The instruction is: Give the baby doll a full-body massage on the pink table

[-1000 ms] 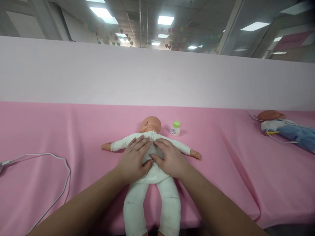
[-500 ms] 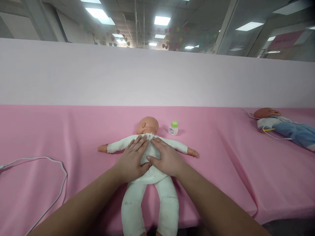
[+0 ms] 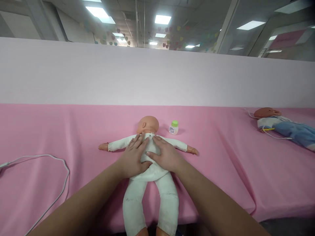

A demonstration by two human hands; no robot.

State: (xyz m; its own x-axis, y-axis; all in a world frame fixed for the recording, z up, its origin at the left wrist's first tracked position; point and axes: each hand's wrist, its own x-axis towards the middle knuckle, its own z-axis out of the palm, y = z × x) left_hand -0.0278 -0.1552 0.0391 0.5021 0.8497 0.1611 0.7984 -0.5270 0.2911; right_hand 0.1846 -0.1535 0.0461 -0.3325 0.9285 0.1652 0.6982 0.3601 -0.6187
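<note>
A baby doll (image 3: 154, 173) with a white cloth body lies face down, its head turned aside and its arms spread out. My left hand (image 3: 135, 158) rests flat on the left side of its back, fingers stretched towards the shoulder. On the right side of the back lies my right hand (image 3: 167, 154), also open, its thumb pointing inward. The thumbs come close to each other over the lower back. Beyond the doll's right-hand arm in view stands a small clear bottle (image 3: 173, 128) with a green cap and a printed label.
Pink cloth (image 3: 81, 131) covers the table, with folds at the right. A white cable (image 3: 64, 183) curves over the left side. Another doll (image 3: 290, 129) in blue and white clothing, with thin tubes, lies at far right. A white partition (image 3: 147, 77) rises behind the table.
Both hands have slid slightly up the doll's back towards its shoulders, fingers still flat. The doll and the bottle stay in place, with only a slight shift of the view.
</note>
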